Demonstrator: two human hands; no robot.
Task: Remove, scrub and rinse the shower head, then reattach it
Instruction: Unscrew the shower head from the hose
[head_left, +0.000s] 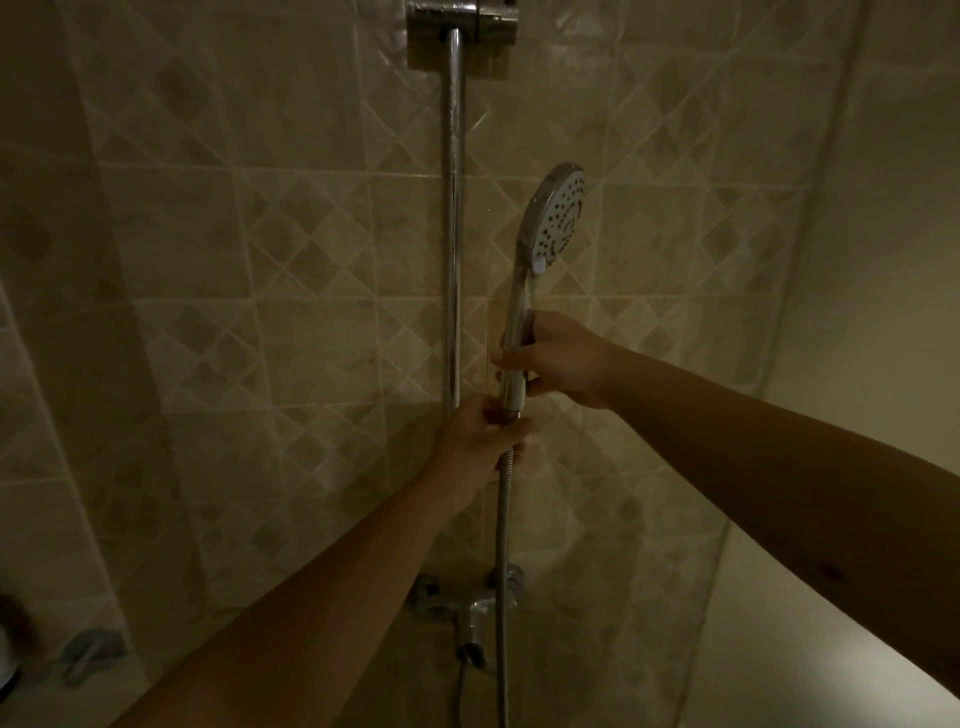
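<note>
The shower head stood upright at frame centre, its handle gripped in the right hand. The left hand pinched the hose nut just below — unscrewing or refastening, I couldn't tell which; either called for twisting.

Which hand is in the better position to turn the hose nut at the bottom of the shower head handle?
The left hand: its fingers already pinch the joint where the hose meets the shower head handle. The right hand grips the handle higher up, better for steadying.
</note>
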